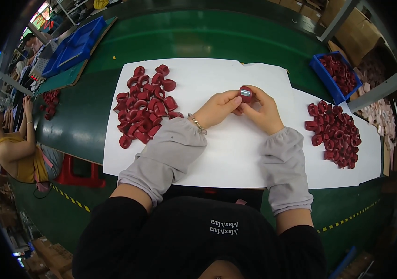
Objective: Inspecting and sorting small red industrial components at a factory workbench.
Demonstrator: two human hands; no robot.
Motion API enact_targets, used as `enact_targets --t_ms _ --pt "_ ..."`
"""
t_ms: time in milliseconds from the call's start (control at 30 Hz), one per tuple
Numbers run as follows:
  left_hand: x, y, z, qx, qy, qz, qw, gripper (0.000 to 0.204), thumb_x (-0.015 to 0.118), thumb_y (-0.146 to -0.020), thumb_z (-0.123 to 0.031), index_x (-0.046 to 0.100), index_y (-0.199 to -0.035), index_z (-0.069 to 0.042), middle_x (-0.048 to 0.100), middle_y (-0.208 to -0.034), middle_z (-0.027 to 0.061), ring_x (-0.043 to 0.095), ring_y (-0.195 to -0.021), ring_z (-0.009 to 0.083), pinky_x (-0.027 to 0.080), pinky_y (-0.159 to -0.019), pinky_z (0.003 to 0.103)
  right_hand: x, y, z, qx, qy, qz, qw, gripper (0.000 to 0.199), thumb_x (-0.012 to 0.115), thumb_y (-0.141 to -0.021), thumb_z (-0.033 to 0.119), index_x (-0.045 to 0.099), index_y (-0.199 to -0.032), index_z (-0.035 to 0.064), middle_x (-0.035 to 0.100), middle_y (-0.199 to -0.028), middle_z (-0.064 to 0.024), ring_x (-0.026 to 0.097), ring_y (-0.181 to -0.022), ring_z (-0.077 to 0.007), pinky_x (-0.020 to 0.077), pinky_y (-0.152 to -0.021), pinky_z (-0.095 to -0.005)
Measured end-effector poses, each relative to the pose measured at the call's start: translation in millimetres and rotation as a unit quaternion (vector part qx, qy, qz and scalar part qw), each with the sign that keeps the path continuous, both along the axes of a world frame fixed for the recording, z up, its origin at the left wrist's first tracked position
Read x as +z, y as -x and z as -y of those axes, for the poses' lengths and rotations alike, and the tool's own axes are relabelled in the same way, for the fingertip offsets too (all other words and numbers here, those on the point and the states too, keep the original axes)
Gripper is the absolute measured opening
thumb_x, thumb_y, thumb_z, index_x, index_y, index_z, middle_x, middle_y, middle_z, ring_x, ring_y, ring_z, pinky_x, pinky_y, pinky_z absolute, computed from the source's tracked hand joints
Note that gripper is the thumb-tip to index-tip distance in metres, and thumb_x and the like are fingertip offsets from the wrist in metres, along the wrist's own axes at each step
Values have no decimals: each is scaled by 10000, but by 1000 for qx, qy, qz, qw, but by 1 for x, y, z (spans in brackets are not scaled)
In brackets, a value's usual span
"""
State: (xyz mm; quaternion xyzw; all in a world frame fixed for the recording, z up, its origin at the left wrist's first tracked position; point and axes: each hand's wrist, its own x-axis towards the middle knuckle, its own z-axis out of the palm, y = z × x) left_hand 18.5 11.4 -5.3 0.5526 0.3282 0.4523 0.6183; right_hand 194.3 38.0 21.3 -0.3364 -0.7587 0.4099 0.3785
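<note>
Over the middle of the white sheet (226, 158), both my hands meet around a small dark red ring-shaped piece (245, 98) with a shiny silvery rectangle on its upper face. My left hand (217, 109), with a chain bracelet at its wrist, pinches the piece from the left. From the right, my right hand (264, 110) grips it with thumb and fingers. Part of the piece is hidden behind my fingertips. Similar red pieces lie in a loose pile (145, 104) left of my hands, and another pile (335, 135) lies to the right.
A blue bin (333, 74) with more red pieces stands at the far right, beside a pile of pale pink pieces (377, 109). On the green table's left are a few red pieces (49, 102) and blue trays (75, 46). A co-worker (19, 144) sits at the left near a red stool (80, 174).
</note>
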Motion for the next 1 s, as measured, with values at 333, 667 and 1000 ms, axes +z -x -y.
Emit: enact_targets --t_ms 333,667,1000 --pt "-1 0 0 10 -5 -9 1000 328 412 -970 -167 476 -1221 33 575 -1088 88 589 -924 152 491 -838 277 0 1 -1 -6 -13 14 1000 360 637 -766 72 544 -1102 -16 622 -966 -87 596 -867 -156 474 -795 -278" --pt "2 -1 -1 6 -6 -23 1000 335 411 -966 -164 461 -1235 28 585 -1060 97 591 -921 158 493 -831 288 -6 -1 -5 -2 5 -25 1000 322 633 -768 76 562 -1073 0 626 -928 -71 591 -813 -134 486 -728 -255" --pt "8 -4 4 58 38 -6 998 270 416 -962 -196 455 -1153 -10 590 -994 127 577 -868 155 489 -802 284 27 -81 -104 -12 233 -479 847 220 547 -912 258 557 -1029 72 585 -993 -63 565 -851 -146 443 -706 -242"
